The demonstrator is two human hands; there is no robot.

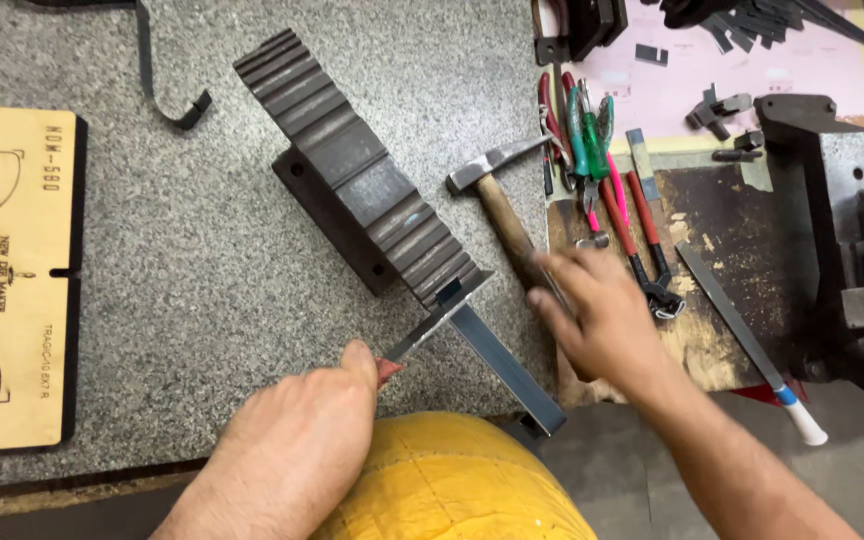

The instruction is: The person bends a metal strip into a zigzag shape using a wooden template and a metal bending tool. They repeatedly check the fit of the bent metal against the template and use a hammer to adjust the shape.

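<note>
- Left hand (297, 440): clamped on a bent metal strip (472, 335), seated in the grooved steel block (357, 180).
- Right hand (597, 310): fingers closing around the hammer (502, 215) handle; grip blurred.
- Step, as judged: positioning; next calls for steady strip, controlled strike.

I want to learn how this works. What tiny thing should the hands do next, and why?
Probably the right hand should close around the hammer handle and lift it. The left hand holds a thin tool against the bent metal strip at the end of the grooved steel block, and the right hand already lies on the hammer handle.
</note>
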